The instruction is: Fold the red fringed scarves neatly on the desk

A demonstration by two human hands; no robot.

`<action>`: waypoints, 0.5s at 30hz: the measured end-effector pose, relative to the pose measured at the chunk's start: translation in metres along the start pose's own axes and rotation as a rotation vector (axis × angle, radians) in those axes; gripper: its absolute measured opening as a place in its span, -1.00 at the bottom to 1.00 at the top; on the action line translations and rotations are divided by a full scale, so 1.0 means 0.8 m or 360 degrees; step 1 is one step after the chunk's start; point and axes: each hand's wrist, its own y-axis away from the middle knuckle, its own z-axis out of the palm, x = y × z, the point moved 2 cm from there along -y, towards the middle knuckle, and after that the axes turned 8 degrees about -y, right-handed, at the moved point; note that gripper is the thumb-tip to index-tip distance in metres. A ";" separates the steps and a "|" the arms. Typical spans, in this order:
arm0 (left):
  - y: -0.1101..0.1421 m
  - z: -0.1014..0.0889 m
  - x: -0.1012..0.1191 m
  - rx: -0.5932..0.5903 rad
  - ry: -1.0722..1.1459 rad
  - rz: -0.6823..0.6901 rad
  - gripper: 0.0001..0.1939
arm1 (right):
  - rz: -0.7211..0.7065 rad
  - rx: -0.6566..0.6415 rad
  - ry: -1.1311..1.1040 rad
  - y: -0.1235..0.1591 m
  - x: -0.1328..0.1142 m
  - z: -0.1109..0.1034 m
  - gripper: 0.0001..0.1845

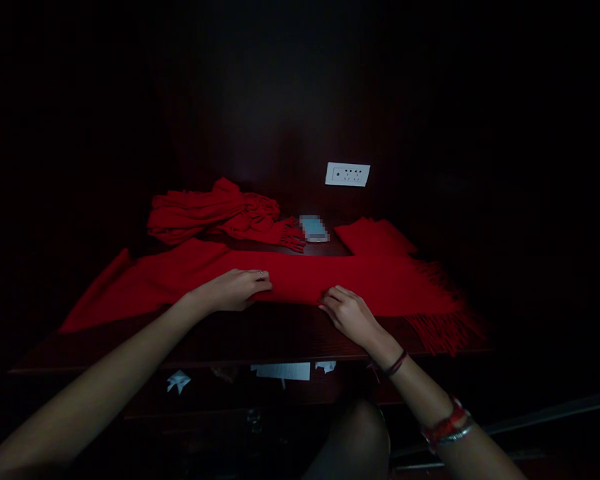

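Note:
A long red scarf [300,275] lies stretched across the dark table, its fringe spread at the right end and its left end reaching the table's left side. My left hand [235,289] rests on the scarf's near edge, fingers curled together at the cloth. To its right, my right hand [347,312] pinches the same near edge with bent fingers. Between the two hands the cloth lies mostly flat, while the part left of my left hand is rumpled.
Behind the scarf, a heaped red scarf [210,212] lies at left and a folded red cloth [377,237] at right, with a blurred phone-like object [314,229] between. A white socket panel [347,175] is on the back wall. Papers [283,371] lie on a shelf below the table's front edge [260,359].

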 end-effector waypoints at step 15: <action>0.066 0.018 -0.017 0.0271 -0.0203 -0.0226 -0.71 | -0.0189 -0.0037 -0.0131 -0.077 -0.079 0.028 -0.69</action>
